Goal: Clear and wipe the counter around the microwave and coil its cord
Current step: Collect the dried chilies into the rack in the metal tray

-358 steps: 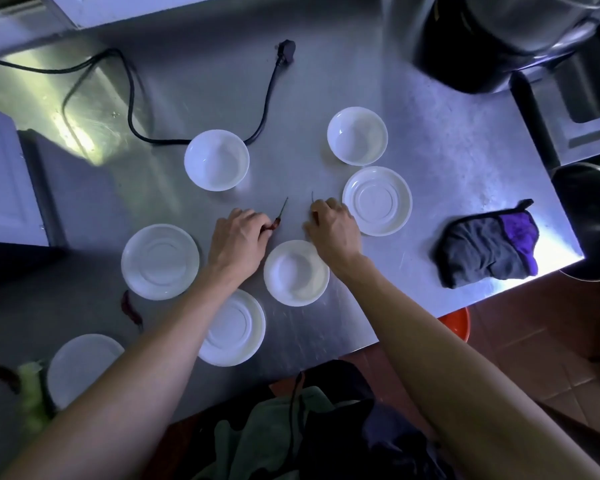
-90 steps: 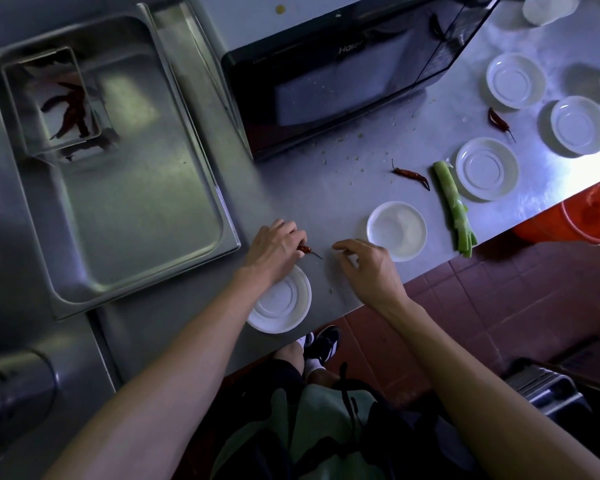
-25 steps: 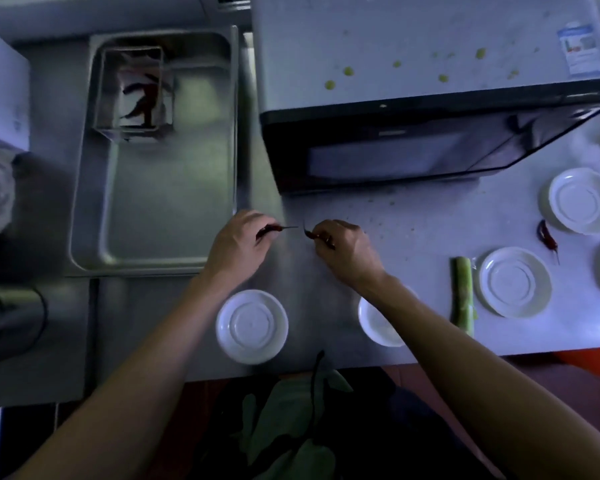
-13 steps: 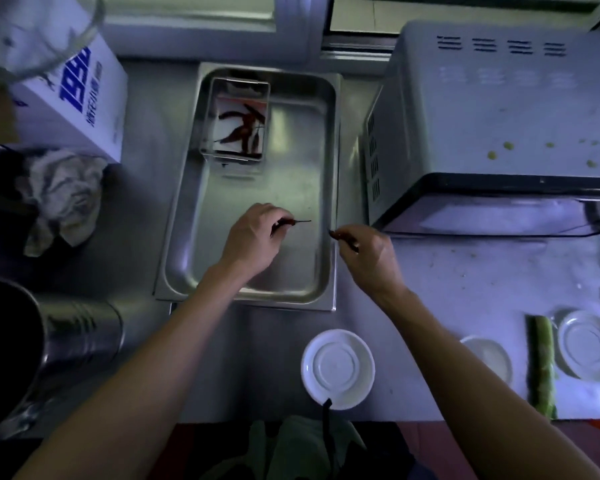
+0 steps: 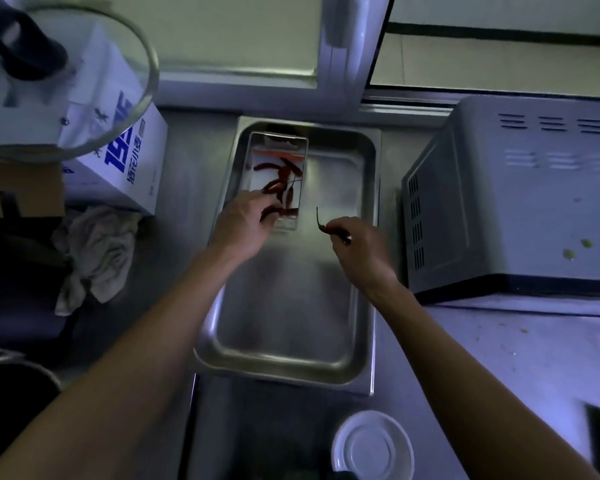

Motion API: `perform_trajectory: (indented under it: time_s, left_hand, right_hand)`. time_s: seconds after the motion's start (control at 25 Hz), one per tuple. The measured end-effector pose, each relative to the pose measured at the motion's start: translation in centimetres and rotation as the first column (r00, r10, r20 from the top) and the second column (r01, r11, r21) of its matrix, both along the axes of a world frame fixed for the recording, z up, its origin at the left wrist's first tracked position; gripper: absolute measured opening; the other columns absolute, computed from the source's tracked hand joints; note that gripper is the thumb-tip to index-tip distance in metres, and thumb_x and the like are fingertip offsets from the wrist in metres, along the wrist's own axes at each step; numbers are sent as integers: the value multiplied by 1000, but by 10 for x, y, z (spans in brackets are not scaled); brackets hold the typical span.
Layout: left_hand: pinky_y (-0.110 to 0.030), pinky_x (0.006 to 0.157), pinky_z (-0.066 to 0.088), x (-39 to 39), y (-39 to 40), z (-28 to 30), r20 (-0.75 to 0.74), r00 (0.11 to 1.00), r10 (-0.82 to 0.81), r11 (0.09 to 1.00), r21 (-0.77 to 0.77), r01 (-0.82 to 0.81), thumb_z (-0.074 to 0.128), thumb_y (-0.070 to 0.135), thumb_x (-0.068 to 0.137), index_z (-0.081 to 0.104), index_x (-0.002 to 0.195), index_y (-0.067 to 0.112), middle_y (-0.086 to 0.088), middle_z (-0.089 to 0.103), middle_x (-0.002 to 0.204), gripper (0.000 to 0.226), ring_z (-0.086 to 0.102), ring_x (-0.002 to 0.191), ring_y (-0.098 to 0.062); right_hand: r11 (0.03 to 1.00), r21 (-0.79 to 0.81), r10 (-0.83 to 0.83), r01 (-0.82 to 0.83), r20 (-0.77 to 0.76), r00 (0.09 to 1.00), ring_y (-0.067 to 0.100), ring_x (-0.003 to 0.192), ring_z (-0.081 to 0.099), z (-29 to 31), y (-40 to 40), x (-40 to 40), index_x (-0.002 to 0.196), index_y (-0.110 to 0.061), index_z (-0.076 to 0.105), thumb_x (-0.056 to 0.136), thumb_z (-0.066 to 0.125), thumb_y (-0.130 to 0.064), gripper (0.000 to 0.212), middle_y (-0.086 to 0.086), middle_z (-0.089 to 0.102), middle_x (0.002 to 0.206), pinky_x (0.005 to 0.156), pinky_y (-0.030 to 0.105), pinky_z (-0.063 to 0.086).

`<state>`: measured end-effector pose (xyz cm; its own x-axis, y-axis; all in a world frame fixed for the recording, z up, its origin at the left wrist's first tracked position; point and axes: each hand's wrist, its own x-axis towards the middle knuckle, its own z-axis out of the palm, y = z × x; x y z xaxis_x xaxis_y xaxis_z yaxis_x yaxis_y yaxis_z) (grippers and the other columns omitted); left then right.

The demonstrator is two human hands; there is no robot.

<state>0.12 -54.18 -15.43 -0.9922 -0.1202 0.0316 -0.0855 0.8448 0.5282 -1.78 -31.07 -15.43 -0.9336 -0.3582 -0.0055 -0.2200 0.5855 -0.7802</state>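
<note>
Two hands: right hand [image 5: 359,242] pinches one chili [image 5: 328,228].

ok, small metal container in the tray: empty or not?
Not empty. Several dried red chilies lie in the small container, which sits inside the big tray.

Both arms stretched out forward, hands close together but not touching

Left hand [image 5: 245,223] is reaching further ahead, palm down, fingers curled loosely downward. Hard to tell if it's gripping anything. Right hand [image 5: 355,240] sits a bit behind, fingers curled in with thumb and forefinger in a pinch. Forearms are bare.
</note>
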Motion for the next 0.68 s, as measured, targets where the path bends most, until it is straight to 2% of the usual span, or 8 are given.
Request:
perform_trajectory:
  time_s: [0.12,0.28,0.4,0.48,0.68]
  left_hand:
    - [-37,78,50,-29,-16,-11,-3,1000,-16,999,-46,15,66,20,92,70,111,19,-2,67,104,19,59,97,-23]
    - [-42,79,50,-57,-25,-30,13,995,-97,988,-122,98,64,15,92,71,111,15,-5,69,102,21,58,98,-27]
    - [-47,80,50,-66,-29,-40,46,991,-127,980,-148,132,63,14,90,71,112,13,-8,69,102,23,58,99,-30]
    - [-48,79,50,-66,-31,-49,33,989,-142,978,-152,145,65,12,88,71,111,11,-10,69,100,23,58,97,-31]
    - [-47,78,49,-62,-42,-58,-59,988,-142,981,-143,133,64,11,88,74,102,9,-8,71,96,18,60,92,-31]
  right_hand:
    - [1000,-7,-7,7,-11,1000,2,96,62,-9,-15,-31,111,-18,72,95,62,-7,22,-7,69,105,90,23,55]
    - [998,-17,-66,66,-13,998,-4,89,58,-26,-33,-61,110,-16,73,93,65,-6,21,-6,69,105,84,6,48]
    - [989,-73,-125,127,32,992,4,94,63,-39,-44,-76,108,-15,73,92,64,-5,21,-2,71,106,87,17,53]
    - [992,-74,-104,107,37,994,8,96,66,-44,-54,-78,108,-14,73,92,64,-4,20,0,72,105,89,23,54]
    - [997,-43,-64,64,3,998,13,95,67,-52,-77,-72,105,-10,74,90,64,-2,20,3,73,102,89,30,56]
